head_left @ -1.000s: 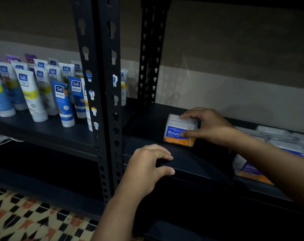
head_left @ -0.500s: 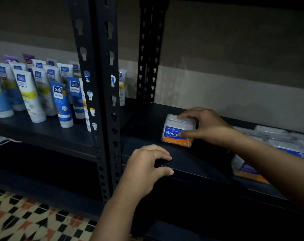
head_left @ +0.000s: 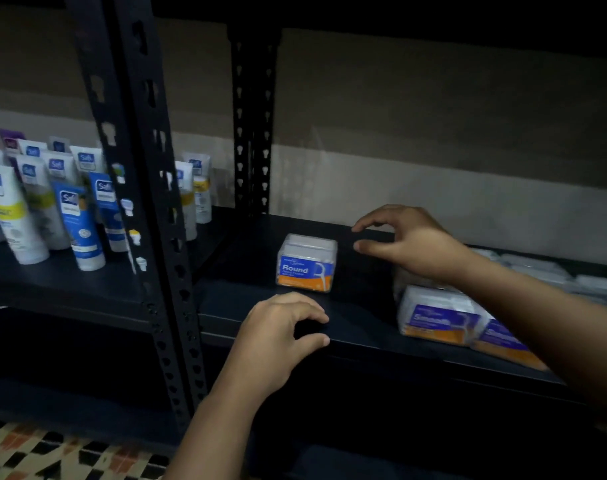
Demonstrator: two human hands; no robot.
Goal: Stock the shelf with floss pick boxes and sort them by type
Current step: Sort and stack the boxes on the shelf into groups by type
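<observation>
Released: right hand [head_left: 409,242] grip apart beside Round box [head_left: 307,263] (left hand [head_left: 278,336] empty).

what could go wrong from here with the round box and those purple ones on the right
The right hand hovers open beside the Round floss pick box; a careless pull back could knock it askew. The right forearm crosses above the purple-label floss boxes near the shelf front edge, so dropping the arm might push them off.

Matt dark metal shelf [head_left: 347,327], glossy clear plastic floss box [head_left: 307,263]
</observation>
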